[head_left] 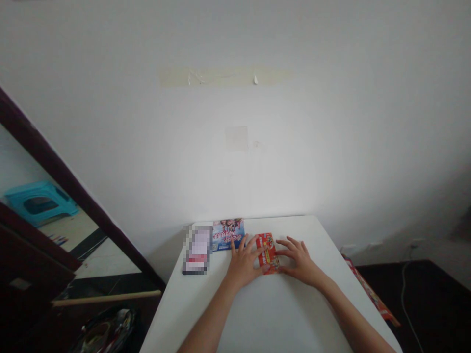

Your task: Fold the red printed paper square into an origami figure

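**Left hand (243, 262) and right hand (300, 260) spread at a red card (270, 241)**

The white worktop (265, 318) stands against the wall (331, 122), its near edge cut off by the view. Both hands are wide, fingers parted: the left has its thumb and a fingertip over the card's left part, the right its fingertips at the right edge; firm contact there is hard to tell. The phone-like object (197, 250), left of them, is pixelated, its face unreadable. Beside it, a blue leaflet (228, 233) is partly covered by left fingers. Smallest, the red card lies between the hands, its print partly hidden.
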The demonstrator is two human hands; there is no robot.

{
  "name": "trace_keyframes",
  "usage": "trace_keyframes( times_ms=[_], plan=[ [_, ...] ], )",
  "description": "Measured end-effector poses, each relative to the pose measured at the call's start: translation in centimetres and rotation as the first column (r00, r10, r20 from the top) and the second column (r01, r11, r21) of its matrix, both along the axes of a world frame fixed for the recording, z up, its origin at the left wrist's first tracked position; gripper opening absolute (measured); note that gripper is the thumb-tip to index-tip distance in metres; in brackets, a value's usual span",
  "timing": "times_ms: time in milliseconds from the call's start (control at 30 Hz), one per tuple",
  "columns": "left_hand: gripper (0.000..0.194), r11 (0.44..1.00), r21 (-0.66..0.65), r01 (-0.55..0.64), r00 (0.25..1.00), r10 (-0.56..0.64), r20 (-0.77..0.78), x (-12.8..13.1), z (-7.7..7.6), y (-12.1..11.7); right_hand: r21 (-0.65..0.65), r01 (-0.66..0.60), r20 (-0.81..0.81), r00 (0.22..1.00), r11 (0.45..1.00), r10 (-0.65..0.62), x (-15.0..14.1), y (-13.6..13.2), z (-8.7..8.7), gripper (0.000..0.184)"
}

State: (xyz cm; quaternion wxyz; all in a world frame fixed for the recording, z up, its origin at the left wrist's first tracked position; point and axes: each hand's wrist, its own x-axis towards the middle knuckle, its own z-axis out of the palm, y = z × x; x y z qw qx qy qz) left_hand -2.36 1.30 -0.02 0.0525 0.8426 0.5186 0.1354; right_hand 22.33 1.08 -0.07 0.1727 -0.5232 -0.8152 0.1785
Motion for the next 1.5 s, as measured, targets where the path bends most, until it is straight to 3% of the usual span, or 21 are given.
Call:
trace_keyframes(
  times_ms=[133,300,533,933,1500],
  plan=[
    [0.065,0.999,0.034,-0.042,0.999,0.041,0.033,-0.1,-0.8,0.2,-0.004,0.003,-0.006,1.000,1.000,-0.003,-0.8,0.6,0.2,0.040],
    [0.062,0.993,0.067,-0.097,0.992,0.091,0.090,-0.2,-1.3,0.6,0.088,0.032,-0.002,0.999,0.996,-0.032,-1.1,0.9,-1.0,0.038],
    [0.053,0.998,0.027,-0.063,0.984,0.058,0.166,-0.8,-1.2,0.9,0.242,0.013,0.000,1.000,0.970,-0.013,-0.8,0.7,-2.1,0.027],
    [0.052,0.995,0.046,-0.092,0.976,0.081,0.201,-0.5,-1.0,0.7,0.321,-0.039,-0.002,0.999,0.946,0.042,-0.9,0.1,-1.9,0.020],
    [0.055,0.995,0.041,-0.092,0.979,0.083,0.186,-0.5,-0.8,0.6,0.161,0.105,-0.089,0.992,0.981,-0.092,-2.0,0.2,-1.9,0.012]
  ],
)
